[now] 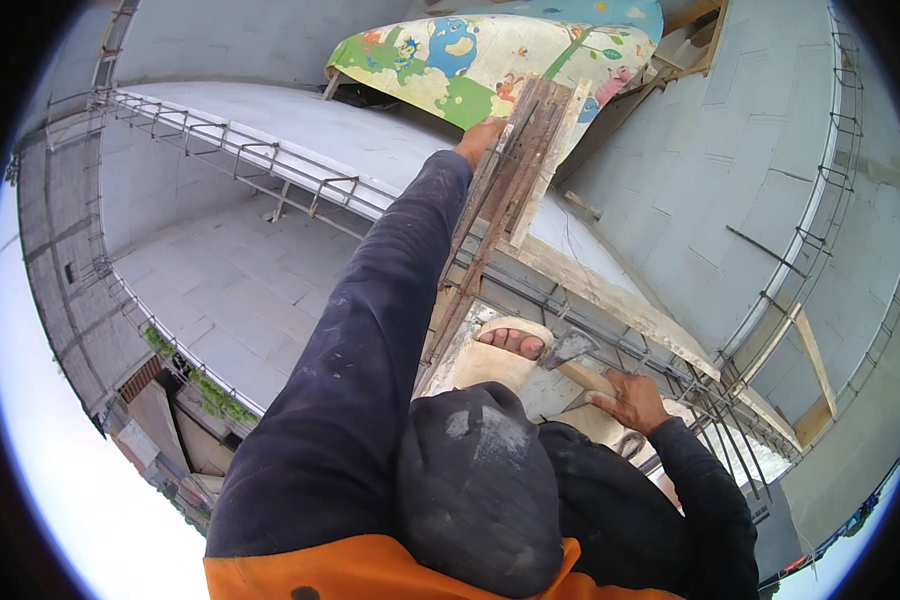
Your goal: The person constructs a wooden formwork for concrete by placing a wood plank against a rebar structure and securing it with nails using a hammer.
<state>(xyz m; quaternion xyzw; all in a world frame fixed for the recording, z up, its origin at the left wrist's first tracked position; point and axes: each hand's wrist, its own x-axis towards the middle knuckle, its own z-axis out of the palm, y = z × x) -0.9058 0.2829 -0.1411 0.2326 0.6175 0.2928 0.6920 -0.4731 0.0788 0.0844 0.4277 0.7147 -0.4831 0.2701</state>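
My left arm reaches far forward, and my left hand (478, 140) is closed at the left edge of a long, weathered wooden board (518, 175); its fingertips are partly hidden there. Lower right, my right hand (632, 402) is wrapped around the wooden handle of a hammer (582, 368). The hammer's grey, dusty metal head lies beside my sandalled foot (510, 350). A paler plank (552, 165) stands along the right side of the weathered board.
Steel rebar cages (260, 150) run along the light block walls. A pale timber (630, 305) crosses to the right. Beyond the boards, a colourful cartoon-printed sheet (450, 60) is spread. Loose rebar ends (730, 440) stick out near my right forearm. Lower surfaces (230, 270) show between the walls.
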